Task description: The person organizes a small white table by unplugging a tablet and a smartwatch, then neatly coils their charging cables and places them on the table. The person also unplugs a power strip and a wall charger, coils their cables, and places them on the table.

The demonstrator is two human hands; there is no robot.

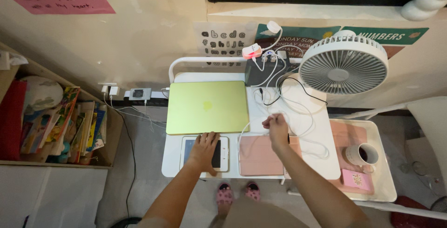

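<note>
Cable (253,124), white, pinched between right hand (275,124) fingertips, loops trailing beyond and right of them across table (321,163). Left hand (205,146) flat on tablet (222,153), fingers together, tips touching green laptop (207,107) edge. Pink case (258,156) just below right fingers.

Bench (302,163) crowded: laptop (207,107) 11 o'clock, cables (298,116) centre, fan (343,65) 1 o'clock; bare strip right of pink case (260,156).

Left hand (205,146) flat on tablet (205,153); right hand (275,124) pinching white cable (298,116).
</note>
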